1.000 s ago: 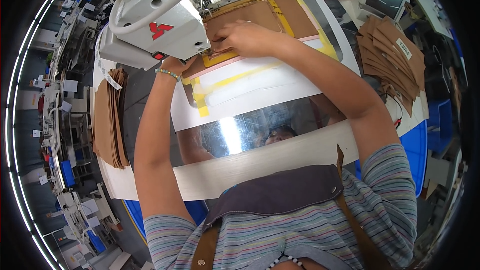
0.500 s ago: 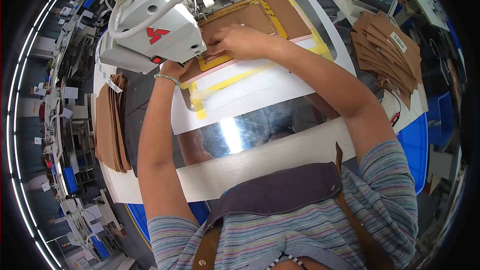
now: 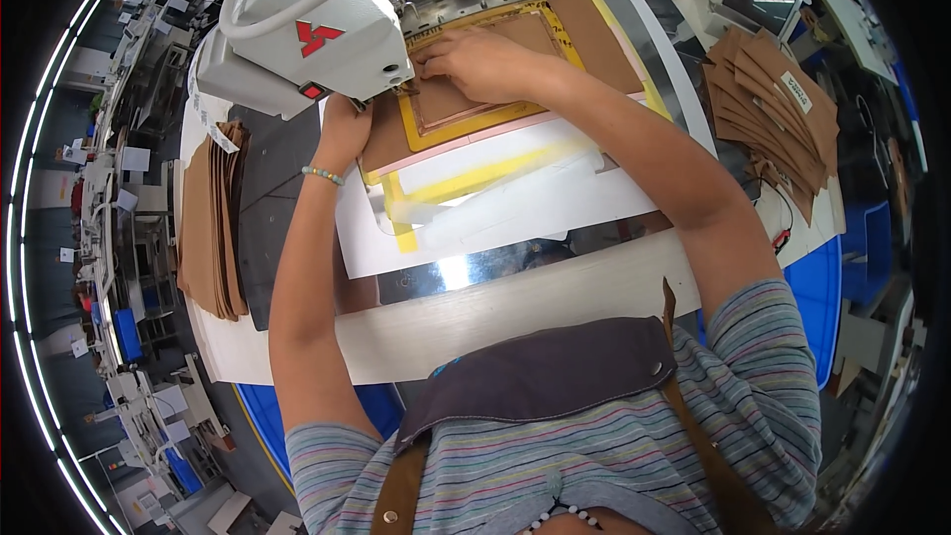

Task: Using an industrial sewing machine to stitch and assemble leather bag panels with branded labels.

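Brown panel (image 3: 436,104) lies inside yellow frame (image 3: 474,130), beside sewing machine head (image 3: 317,40). Right hand (image 3: 475,64) over panel, fingers half bent, slightly spread; can't tell if they grip anything. Left hand (image 3: 345,129) at the frame's left, fingers partly hidden by machine head; opening and hold can't be told. White sheet (image 3: 545,213) nearer the body; brown stacks (image 3: 778,109) both sides.

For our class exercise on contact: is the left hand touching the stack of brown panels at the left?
Apart. The head view shows a strip of dark tabletop plainly between the left hand and the stack of brown panels.
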Demonstrator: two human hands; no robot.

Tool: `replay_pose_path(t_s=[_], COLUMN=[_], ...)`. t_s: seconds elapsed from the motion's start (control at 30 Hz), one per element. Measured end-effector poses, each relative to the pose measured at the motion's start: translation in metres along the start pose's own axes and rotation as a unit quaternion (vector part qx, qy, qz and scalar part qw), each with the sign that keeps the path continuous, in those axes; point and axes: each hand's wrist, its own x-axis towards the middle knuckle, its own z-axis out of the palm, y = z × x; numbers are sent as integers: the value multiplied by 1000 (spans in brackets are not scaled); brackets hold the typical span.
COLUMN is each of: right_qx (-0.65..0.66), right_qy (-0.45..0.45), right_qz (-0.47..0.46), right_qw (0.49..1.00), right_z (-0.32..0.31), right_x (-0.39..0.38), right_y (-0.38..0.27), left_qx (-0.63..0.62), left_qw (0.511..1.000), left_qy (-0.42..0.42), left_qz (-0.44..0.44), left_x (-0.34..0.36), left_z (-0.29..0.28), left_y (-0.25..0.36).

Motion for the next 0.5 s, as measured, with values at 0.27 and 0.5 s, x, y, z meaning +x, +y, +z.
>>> replay_pose_path(t_s=[0.27, 0.5], right_qx=[57, 95], right_qy=[-36, -52], right_qz=[-22, -32], right_qw=[997, 994], right_z=[-16, -20], right_x=[-2, -16], right_y=[-22, -27], left_qx=[134, 104], left_qw=[985, 985], left_qy=[34, -5], left_qz=[106, 136], left_x=[-57, -85], left_z=[-28, -36], left_y=[9, 53])
